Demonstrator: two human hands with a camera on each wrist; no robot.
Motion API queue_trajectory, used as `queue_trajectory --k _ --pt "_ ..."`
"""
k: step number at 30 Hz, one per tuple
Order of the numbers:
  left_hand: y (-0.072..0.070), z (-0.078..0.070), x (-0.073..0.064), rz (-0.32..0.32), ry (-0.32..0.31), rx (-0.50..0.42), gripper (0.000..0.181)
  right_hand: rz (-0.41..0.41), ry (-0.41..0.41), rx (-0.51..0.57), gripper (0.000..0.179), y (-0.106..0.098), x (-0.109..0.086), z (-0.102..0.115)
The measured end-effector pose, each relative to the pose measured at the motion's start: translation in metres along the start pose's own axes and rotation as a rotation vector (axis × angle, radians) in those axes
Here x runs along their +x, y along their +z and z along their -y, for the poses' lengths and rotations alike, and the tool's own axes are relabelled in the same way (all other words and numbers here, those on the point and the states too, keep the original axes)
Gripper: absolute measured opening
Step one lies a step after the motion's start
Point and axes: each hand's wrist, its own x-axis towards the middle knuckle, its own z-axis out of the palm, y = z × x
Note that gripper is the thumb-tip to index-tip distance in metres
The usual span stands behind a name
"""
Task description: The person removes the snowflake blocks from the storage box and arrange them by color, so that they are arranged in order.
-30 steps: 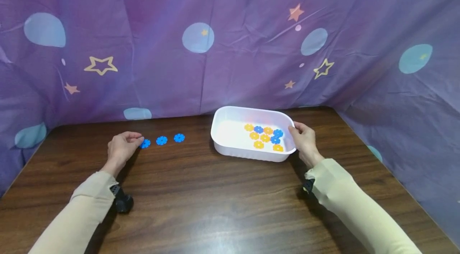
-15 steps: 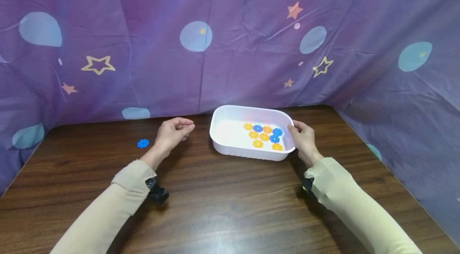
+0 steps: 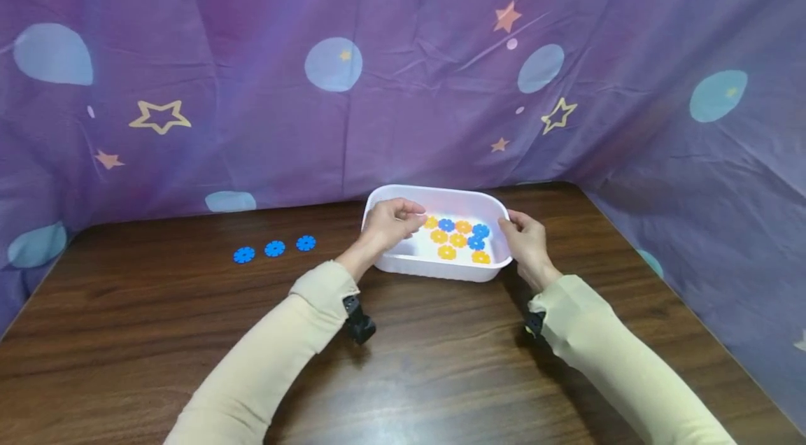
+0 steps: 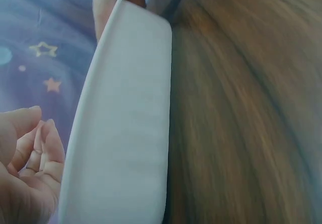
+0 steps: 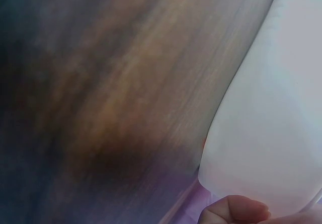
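Observation:
A white plastic basin (image 3: 434, 269) stands on the wooden table. Inside, toward its right half, lie several yellow notched discs (image 3: 457, 241) and a few blue notched discs (image 3: 476, 243). My left hand (image 3: 385, 227) hovers over the basin's left part, its loosely bent fingers holding nothing. The left wrist view has this hand (image 4: 30, 168) beside the rim, a gap between thumb and fingers. With thumb and fingers, my right hand (image 3: 527, 242) grips the basin's right rim. In the right wrist view, its fingertips (image 5: 241, 209) lie against the white wall.
Three blue notched discs (image 3: 274, 248) lie in a row on the table (image 3: 189, 305), left of the basin. A purple curtain (image 3: 264, 116) printed with stars and planets hangs right behind the table and along its right side.
My left hand has travelled right, from the leftmost blue disc in the row to over the basin. The three discs stay on the table. My right hand keeps its grip on the rim.

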Motion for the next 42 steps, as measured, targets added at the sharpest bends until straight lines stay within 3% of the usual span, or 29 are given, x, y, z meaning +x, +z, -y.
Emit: queue_trajectory --k 8,21,32,38,42 --pt "0.039 -0.006 0.014 0.064 0.041 0.077 0.023 0.001 -0.002 0.002 0.037 0.001 0.000 0.001" --pt "0.072 -0.006 0.025 0.145 0.009 0.190 0.024 -0.002 -0.004 0.028 0.037 0.001 0.001 -0.002" --pt "0.092 -0.009 0.033 0.122 -0.062 0.376 0.029 0.015 -0.008 0.045 0.037 0.002 0.001 -0.003" --pt "0.099 -0.007 0.037 0.094 -0.037 0.456 0.029 0.015 -0.012 0.048 0.037 0.000 0.001 -0.003" --pt "0.101 -0.006 0.038 0.074 -0.054 0.484 0.030 0.018 -0.014 0.041 0.037 0.000 0.000 -0.001"
